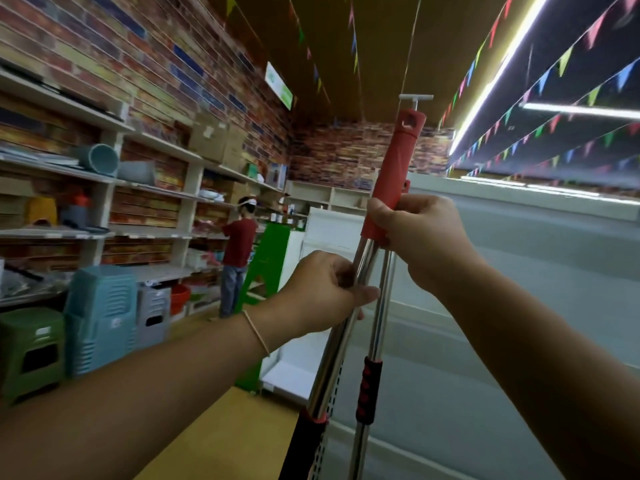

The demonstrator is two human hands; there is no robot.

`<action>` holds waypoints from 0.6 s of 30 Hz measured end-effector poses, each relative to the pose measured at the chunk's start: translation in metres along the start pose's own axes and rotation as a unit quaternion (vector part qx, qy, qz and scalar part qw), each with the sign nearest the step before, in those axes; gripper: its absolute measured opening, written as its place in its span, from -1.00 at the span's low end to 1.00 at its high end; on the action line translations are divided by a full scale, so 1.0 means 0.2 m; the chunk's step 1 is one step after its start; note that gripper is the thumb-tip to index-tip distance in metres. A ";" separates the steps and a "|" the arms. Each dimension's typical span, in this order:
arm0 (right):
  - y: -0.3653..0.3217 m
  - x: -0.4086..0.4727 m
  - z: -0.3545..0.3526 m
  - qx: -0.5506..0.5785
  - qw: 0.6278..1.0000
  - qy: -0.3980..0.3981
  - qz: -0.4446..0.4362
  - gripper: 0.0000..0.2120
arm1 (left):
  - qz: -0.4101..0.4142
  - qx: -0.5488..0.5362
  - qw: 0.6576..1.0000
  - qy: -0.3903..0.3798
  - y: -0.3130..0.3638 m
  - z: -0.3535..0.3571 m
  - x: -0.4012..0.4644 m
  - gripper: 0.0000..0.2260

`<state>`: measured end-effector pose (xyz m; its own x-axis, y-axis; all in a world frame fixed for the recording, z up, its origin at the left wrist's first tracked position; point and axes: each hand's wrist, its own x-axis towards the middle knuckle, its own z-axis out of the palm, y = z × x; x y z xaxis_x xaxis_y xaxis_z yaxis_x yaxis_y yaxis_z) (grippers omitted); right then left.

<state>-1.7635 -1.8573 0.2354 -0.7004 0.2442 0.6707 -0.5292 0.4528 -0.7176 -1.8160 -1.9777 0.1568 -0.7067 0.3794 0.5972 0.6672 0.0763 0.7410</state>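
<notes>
Two poles are held upright ahead of the body, both near vertical, tops leaning slightly right. The thick pole (341, 344) is a bright steel tube capped by a long red grip (394, 168). The thin pole (381, 306) runs just beside it on the right and carries a black-and-red sleeve (369, 389) lower down.

Left hand (322, 292): closed round the steel tube of the thick pole, below the red grip, with the thumb laid across the front.

Right hand (415, 237): fingers curled round the bottom edge of the red grip. The thin pole passes through the same hand. Whether it is clamped too or only runs alongside cannot be told.

Key relation: the long axes of the two poles are near parallel and almost touching. The right hand is stacked above the left hand along that shared line. The left hand is nearer the thick tube's middle, the right hand nearer both tops.

Any sliding or separating is judged to run along that axis, with one hand used as the anchor. The risk seen is the thin pole dropping if the right hand is loosened.

Background: stocked shelving (152, 188) is seen along the left wall, with plastic stools (100, 313) below. A person in a red shirt (239, 240) is seen at the far shelves.
</notes>
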 end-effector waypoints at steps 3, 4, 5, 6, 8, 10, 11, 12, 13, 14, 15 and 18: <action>0.01 0.03 0.00 -0.007 1.000 0.007 -0.006 -0.88 | 0.014 0.031 0.999 0.002 0.00 0.00 0.03 -0.87; 0.01 0.05 0.00 -0.006 1.000 0.006 -0.006 -0.88 | 0.017 0.040 0.999 0.004 0.00 0.00 0.04 -0.87; 0.02 0.06 0.00 -0.005 1.000 0.004 -0.006 -0.89 | 0.018 0.045 0.999 0.008 -0.01 0.00 0.05 -0.86; 0.02 0.06 0.01 -0.005 1.000 0.002 -0.004 -0.89 | 0.018 0.048 0.999 0.011 -0.01 0.00 0.06 -0.85; 0.03 0.08 0.02 -0.009 1.000 0.002 -0.003 -0.88 | 0.019 0.053 0.998 0.014 -0.02 -0.01 0.07 -0.85; 0.04 0.09 0.03 -0.007 1.000 0.006 -0.004 -0.88 | 0.018 0.051 0.998 0.012 -0.03 -0.02 0.07 -0.85; 0.04 0.09 0.04 -0.005 1.000 0.009 -0.006 -0.88 | 0.016 0.045 0.999 0.010 -0.03 -0.02 0.08 -0.85; 0.05 0.09 0.04 -0.004 1.000 0.011 -0.009 -0.88 | 0.013 0.039 0.999 0.008 -0.04 -0.02 0.08 -0.86; 0.05 0.09 0.05 -0.005 1.000 0.013 -0.013 -0.88 | 0.012 0.036 0.999 0.006 -0.04 -0.02 0.08 -0.87; 0.06 0.08 0.06 -0.006 1.000 0.017 -0.017 -0.87 | 0.014 0.036 0.999 0.003 -0.05 -0.02 0.08 -0.88; 0.07 0.08 0.06 -0.005 1.000 0.021 -0.021 -0.87 | 0.017 0.038 0.999 0.001 -0.06 -0.02 0.08 -0.88; 0.08 0.07 0.06 -0.003 0.999 0.030 -0.026 -0.86 | 0.030 0.030 0.999 -0.001 -0.07 0.00 0.08 -0.88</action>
<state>-1.7886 -1.8573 0.2315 -0.6415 0.2710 0.7177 -0.5617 0.4712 -0.6800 -1.8374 -1.9734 0.1559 -0.6647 0.3872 0.6389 0.7209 0.1082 0.6845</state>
